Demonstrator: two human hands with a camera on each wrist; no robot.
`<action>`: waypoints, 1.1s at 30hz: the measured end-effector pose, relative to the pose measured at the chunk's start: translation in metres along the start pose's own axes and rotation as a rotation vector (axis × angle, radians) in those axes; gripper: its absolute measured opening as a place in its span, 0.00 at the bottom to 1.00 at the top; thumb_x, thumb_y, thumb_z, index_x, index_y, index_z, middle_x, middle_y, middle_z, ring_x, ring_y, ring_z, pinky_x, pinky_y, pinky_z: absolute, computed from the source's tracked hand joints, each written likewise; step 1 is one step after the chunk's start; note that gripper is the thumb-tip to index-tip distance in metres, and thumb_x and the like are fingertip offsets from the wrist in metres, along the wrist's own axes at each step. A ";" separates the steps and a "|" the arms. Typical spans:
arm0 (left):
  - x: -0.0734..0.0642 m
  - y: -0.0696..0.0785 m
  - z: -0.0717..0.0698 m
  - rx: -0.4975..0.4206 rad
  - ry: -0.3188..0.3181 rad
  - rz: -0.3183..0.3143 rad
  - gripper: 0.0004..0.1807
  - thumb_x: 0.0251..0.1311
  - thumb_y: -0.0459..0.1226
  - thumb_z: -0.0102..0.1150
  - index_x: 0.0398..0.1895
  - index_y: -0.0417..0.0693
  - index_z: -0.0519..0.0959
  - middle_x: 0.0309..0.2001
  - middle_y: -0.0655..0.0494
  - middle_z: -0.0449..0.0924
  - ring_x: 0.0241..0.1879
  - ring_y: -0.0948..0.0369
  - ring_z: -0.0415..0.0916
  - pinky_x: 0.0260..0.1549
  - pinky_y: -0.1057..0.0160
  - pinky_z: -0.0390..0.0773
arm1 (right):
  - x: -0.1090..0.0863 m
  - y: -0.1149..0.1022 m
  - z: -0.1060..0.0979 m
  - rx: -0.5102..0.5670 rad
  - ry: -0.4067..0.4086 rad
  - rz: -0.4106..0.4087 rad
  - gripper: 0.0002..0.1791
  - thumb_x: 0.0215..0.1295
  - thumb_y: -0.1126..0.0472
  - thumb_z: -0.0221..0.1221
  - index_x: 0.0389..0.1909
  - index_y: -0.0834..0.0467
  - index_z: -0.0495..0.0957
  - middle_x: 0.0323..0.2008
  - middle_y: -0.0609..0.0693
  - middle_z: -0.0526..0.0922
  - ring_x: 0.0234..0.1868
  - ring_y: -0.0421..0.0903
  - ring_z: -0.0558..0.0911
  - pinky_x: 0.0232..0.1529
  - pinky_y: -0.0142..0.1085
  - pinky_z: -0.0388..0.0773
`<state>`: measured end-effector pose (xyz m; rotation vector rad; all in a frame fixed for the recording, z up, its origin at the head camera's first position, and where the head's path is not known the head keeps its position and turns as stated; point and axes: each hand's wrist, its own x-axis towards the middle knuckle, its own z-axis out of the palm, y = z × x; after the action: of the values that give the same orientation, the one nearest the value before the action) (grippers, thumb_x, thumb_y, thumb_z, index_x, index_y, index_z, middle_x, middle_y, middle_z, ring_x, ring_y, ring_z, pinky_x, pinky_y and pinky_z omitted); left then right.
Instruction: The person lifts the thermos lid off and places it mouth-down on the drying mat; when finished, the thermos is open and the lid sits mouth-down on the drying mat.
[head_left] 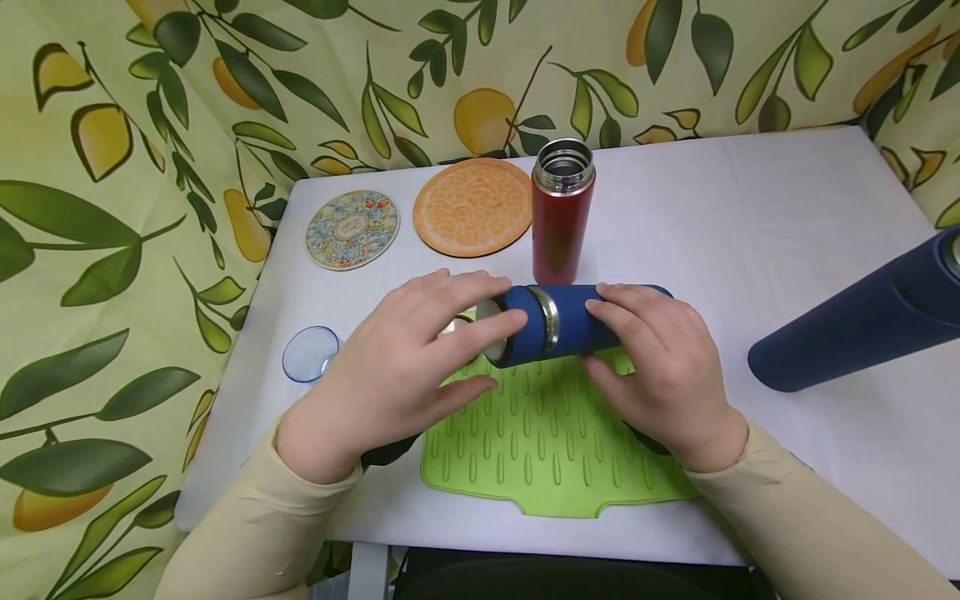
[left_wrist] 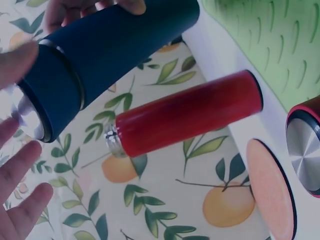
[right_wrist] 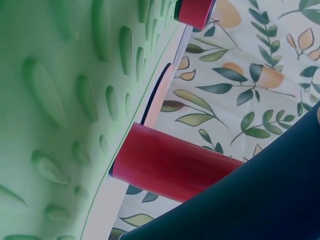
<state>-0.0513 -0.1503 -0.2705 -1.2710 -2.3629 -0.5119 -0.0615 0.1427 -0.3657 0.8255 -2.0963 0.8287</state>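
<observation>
Blue flask (head_left: pixel 573 323) in the curled right hand (head_left: pixel 666 360), left hand (head_left: pixel 405 354) spread at its steel end

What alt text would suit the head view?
A person's right hand holds a blue flask sideways over a green mat, the left hand at the silver end with fingers spread. Behind stands an open red flask, with another blue flask at right.

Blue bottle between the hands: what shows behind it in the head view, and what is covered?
Beyond the blue bottle stands the red bottle. Part of the green mat shows below; the stretch directly behind the blue bottle is covered.
</observation>
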 end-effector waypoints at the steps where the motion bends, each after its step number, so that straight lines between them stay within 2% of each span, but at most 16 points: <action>1: 0.000 0.000 0.000 -0.001 -0.004 0.025 0.38 0.53 0.37 0.87 0.69 0.51 0.82 0.69 0.43 0.83 0.65 0.45 0.83 0.67 0.40 0.81 | 0.000 0.000 0.000 0.000 -0.001 0.001 0.26 0.54 0.66 0.73 0.57 0.66 0.85 0.57 0.65 0.89 0.54 0.67 0.88 0.49 0.63 0.82; 4: 0.001 0.001 0.000 0.021 -0.004 0.053 0.29 0.60 0.30 0.80 0.65 0.51 0.84 0.67 0.44 0.85 0.67 0.46 0.84 0.68 0.39 0.81 | -0.001 0.000 0.000 0.004 -0.001 0.000 0.26 0.56 0.65 0.72 0.57 0.66 0.85 0.57 0.65 0.89 0.55 0.67 0.88 0.50 0.63 0.82; 8: 0.001 0.000 0.001 0.027 0.009 0.052 0.24 0.64 0.28 0.72 0.63 0.51 0.86 0.65 0.45 0.86 0.64 0.48 0.86 0.67 0.41 0.82 | -0.001 0.000 0.001 0.004 -0.005 -0.011 0.24 0.58 0.64 0.70 0.57 0.66 0.85 0.57 0.65 0.89 0.55 0.67 0.88 0.49 0.63 0.82; 12: 0.002 -0.001 0.002 0.001 0.018 0.032 0.26 0.58 0.33 0.78 0.62 0.48 0.86 0.62 0.44 0.87 0.57 0.47 0.87 0.61 0.45 0.86 | -0.001 -0.001 0.001 -0.009 -0.015 -0.032 0.22 0.63 0.62 0.68 0.57 0.66 0.85 0.56 0.65 0.90 0.54 0.67 0.88 0.48 0.64 0.83; 16: 0.001 -0.001 0.004 -0.046 0.041 -0.032 0.32 0.52 0.40 0.83 0.63 0.45 0.86 0.58 0.44 0.86 0.47 0.51 0.88 0.55 0.48 0.87 | -0.001 -0.002 0.001 -0.017 -0.023 -0.049 0.20 0.66 0.61 0.66 0.56 0.65 0.85 0.55 0.65 0.90 0.55 0.68 0.88 0.47 0.64 0.83; 20: -0.001 0.001 0.004 -0.084 0.097 -0.080 0.33 0.50 0.41 0.83 0.62 0.45 0.86 0.56 0.43 0.86 0.46 0.51 0.87 0.51 0.50 0.87 | 0.000 -0.001 0.000 -0.016 -0.007 -0.033 0.22 0.62 0.63 0.68 0.56 0.66 0.85 0.56 0.65 0.89 0.54 0.68 0.88 0.47 0.65 0.83; 25: -0.004 0.005 0.005 -0.077 0.166 -0.080 0.33 0.47 0.40 0.81 0.61 0.45 0.86 0.55 0.43 0.87 0.48 0.48 0.86 0.48 0.48 0.87 | 0.002 0.001 -0.005 -0.024 0.027 0.061 0.29 0.50 0.67 0.76 0.57 0.66 0.84 0.57 0.65 0.90 0.54 0.68 0.88 0.52 0.63 0.83; 27: -0.004 0.005 0.005 -0.071 0.178 -0.072 0.33 0.47 0.40 0.81 0.61 0.45 0.87 0.55 0.43 0.87 0.47 0.47 0.86 0.47 0.48 0.86 | 0.002 0.002 -0.008 -0.018 0.035 0.121 0.33 0.46 0.68 0.79 0.58 0.66 0.84 0.57 0.65 0.90 0.55 0.68 0.88 0.60 0.54 0.84; 30: -0.005 0.005 0.007 -0.071 0.186 -0.058 0.33 0.47 0.39 0.81 0.61 0.44 0.87 0.54 0.43 0.87 0.46 0.48 0.86 0.48 0.48 0.86 | 0.004 0.005 -0.012 0.005 0.059 0.201 0.38 0.43 0.68 0.82 0.60 0.66 0.83 0.58 0.65 0.89 0.57 0.68 0.87 0.70 0.38 0.77; 32: -0.006 0.004 0.010 -0.077 0.185 -0.051 0.33 0.47 0.39 0.81 0.61 0.44 0.87 0.54 0.43 0.88 0.44 0.49 0.85 0.49 0.48 0.86 | 0.005 0.008 -0.014 0.031 0.100 0.239 0.39 0.42 0.68 0.82 0.61 0.66 0.82 0.57 0.66 0.89 0.57 0.68 0.86 0.72 0.28 0.71; 33: -0.006 0.004 0.012 -0.080 0.184 -0.049 0.32 0.47 0.39 0.81 0.61 0.44 0.87 0.54 0.43 0.88 0.45 0.49 0.86 0.49 0.47 0.86 | 0.006 0.010 -0.015 0.042 0.123 0.256 0.40 0.42 0.67 0.82 0.62 0.66 0.82 0.57 0.66 0.88 0.56 0.67 0.86 0.71 0.27 0.72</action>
<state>-0.0469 -0.1466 -0.2828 -1.1497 -2.2442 -0.7134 -0.0663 0.1583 -0.3563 0.5188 -2.1076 1.0346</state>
